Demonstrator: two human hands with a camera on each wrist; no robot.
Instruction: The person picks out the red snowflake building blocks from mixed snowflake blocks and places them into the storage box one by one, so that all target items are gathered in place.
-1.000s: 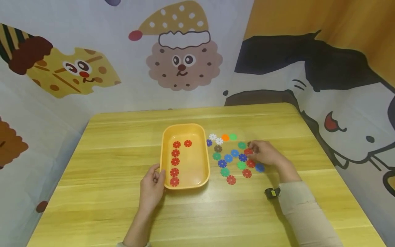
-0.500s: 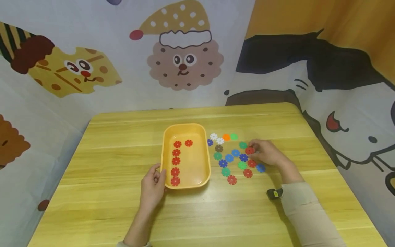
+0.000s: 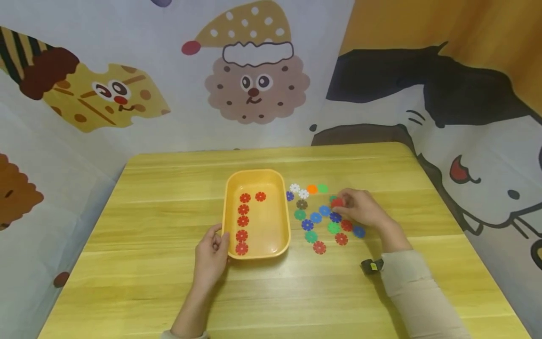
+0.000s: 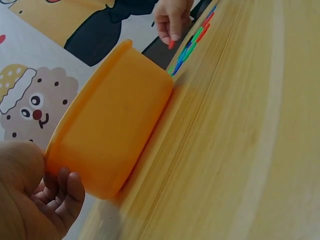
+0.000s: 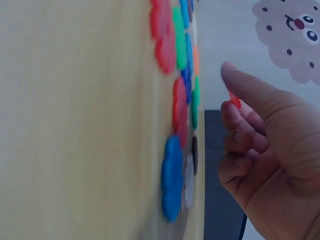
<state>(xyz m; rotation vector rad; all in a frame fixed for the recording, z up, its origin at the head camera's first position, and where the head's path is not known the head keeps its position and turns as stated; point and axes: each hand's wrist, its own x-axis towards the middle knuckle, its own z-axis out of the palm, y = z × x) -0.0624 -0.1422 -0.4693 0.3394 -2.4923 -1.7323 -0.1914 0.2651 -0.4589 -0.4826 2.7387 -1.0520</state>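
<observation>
My left hand (image 3: 211, 254) grips a yellow plastic tray (image 3: 271, 228) at its near left side, thumb on the rim. Inside the tray several red snowflake discs (image 3: 243, 221) form a column along the left, with another red one (image 3: 260, 196) at the upper right of it. Right of the tray, my right hand (image 3: 362, 207) pinches a red snowflake disc (image 3: 337, 202) between thumb and fingers. In the left wrist view that disc (image 4: 171, 44) hangs just above the table; in the right wrist view it (image 5: 234, 100) is mostly hidden behind the thumb.
Loose discs lie scattered on the wooden table (image 3: 148, 235): blue (image 3: 315, 217), green (image 3: 311, 236), white (image 3: 294, 188), brown (image 3: 301, 204), orange (image 3: 312, 189) and red (image 3: 319, 247). A small black object (image 3: 370, 266) is by the right cuff. Cartoon-printed cloth (image 3: 178, 136) stands behind the table.
The right fingers have picked a red disc up from the scattered ones and moved it slightly left. My left hand keeps hold of the tray. The head view has shifted slightly.
</observation>
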